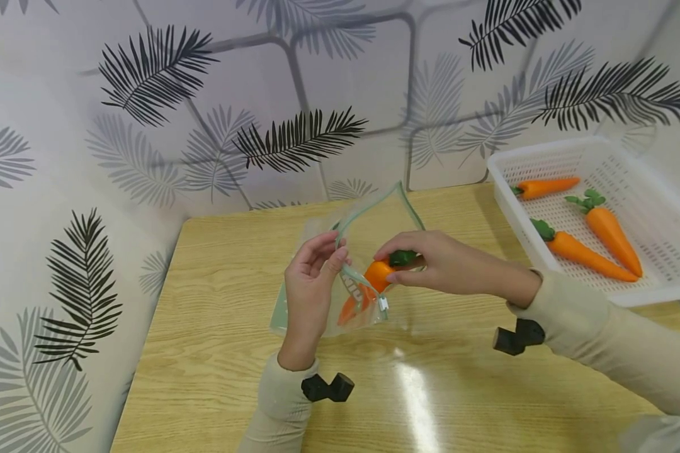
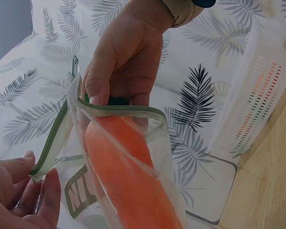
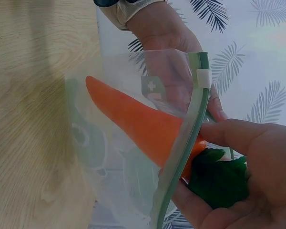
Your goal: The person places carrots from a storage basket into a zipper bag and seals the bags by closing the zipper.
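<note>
An orange carrot point(image 1: 378, 275) with a green top lies mostly inside a clear zip bag point(image 3: 114, 157), tip first. My right hand point(image 1: 439, 261) grips the carrot near its leafy top point(image 3: 219, 183), thumb on one side and fingers on the other, at the bag's mouth. With thumb and fingers, my left hand point(image 1: 311, 270) pinches the green-edged rim point(image 2: 50, 143) of the bag, whose mouth stands apart. A white slider point(image 1: 383, 304) sits at one end of the zip. In the right wrist view the left hand is partly seen through the plastic.
At the right a white perforated basket point(image 1: 518, 214) holds three more carrots point(image 1: 612, 239). Under the bag is a wood-grain table point(image 1: 215, 314). A leaf-patterned covering point(image 1: 204, 151) rises behind and left of it.
</note>
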The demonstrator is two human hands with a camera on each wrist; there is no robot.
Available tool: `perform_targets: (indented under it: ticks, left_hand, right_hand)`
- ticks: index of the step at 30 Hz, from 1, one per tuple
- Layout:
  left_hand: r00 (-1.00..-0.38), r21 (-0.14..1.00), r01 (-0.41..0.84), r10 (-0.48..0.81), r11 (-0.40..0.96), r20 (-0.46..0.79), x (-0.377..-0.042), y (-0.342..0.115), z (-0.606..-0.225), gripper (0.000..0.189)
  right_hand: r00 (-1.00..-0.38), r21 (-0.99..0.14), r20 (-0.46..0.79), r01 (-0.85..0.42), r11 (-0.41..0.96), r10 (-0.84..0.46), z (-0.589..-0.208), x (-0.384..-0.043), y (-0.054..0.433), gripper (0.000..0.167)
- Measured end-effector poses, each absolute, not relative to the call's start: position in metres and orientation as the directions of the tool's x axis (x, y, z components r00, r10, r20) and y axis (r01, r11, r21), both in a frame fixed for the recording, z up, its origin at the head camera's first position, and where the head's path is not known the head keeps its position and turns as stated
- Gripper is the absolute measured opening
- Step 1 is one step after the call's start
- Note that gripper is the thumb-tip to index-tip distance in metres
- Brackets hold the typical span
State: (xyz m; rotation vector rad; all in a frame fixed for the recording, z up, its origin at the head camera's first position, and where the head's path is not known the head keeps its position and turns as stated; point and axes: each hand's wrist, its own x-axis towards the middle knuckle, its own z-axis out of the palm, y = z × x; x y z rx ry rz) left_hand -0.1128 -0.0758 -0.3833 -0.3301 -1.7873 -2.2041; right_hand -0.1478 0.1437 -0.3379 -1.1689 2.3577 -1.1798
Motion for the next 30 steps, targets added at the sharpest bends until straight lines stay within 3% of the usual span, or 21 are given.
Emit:
perform_targets:
  ticks: [8, 19, 30]
  left_hand:
    - [-0.929, 0.913, 0.369, -0.068, -0.174, 0.363, -0.112, -0.075, -0.383, 0.028]
    - [-0.93, 0.917, 0.368, -0.066, -0.157, 0.362, -0.113, -0.074, -0.384, 0.027]
    - [-0.929, 0.91, 0.371, -0.056, -0.185, 0.367, -0.112, -0.073, -0.383, 0.028]
  right_hand:
    - [-0.676, -0.808, 0.025, -0.448, 0.383, -0.736, -0.34, -0.152, 0.14, 0.029]
    - [-0.637, -0.842, -0.033, -0.398, 0.365, -0.77, -0.343, -0.157, 0.133, 0.024]
    - [-0.581, -0.808, -0.061, -0.448, 0.382, -0.811, -0.348, -0.159, 0.122, 0.023]
